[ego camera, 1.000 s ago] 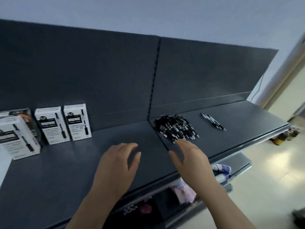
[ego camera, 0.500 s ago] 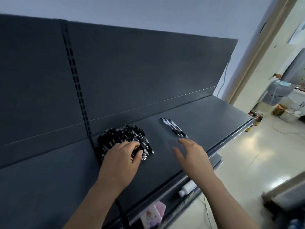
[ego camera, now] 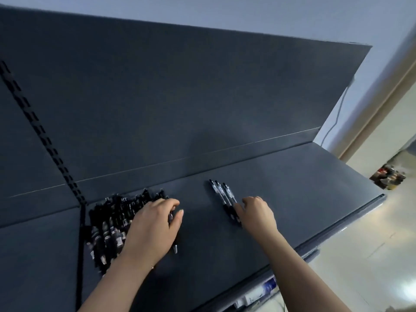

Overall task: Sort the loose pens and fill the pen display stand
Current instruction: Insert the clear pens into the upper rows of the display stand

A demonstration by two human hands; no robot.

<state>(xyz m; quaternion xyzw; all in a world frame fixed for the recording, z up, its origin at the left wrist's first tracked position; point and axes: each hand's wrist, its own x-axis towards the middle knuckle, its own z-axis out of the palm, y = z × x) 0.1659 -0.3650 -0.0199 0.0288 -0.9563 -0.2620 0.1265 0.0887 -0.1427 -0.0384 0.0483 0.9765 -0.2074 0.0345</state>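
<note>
A heap of loose black pens (ego camera: 112, 221) lies on the dark grey shelf (ego camera: 304, 188), at its left. My left hand (ego camera: 153, 228) rests on the heap's right side. Its fingers are curled and its thumb pinches one black pen (ego camera: 175, 246), whose tip sticks out below the hand. To the right, three pens (ego camera: 221, 192) lie side by side in a short row. My right hand (ego camera: 256, 212) covers their lower ends, fingers curled and thumb against them; whether it pinches them is hidden. No display stand is in view.
The shelf's dark back panel (ego camera: 202, 97) rises behind, with a slotted upright strip (ego camera: 45, 140) at the left. The shelf's front edge (ego camera: 337, 228) runs to the right above a lower shelf with packaged goods (ego camera: 267, 287). Light floor and some goods (ego camera: 387, 179) are at the right.
My left hand has curled onto a pen at the heap's right edge. My right hand has moved forward from the bare shelf onto the row of three pens.
</note>
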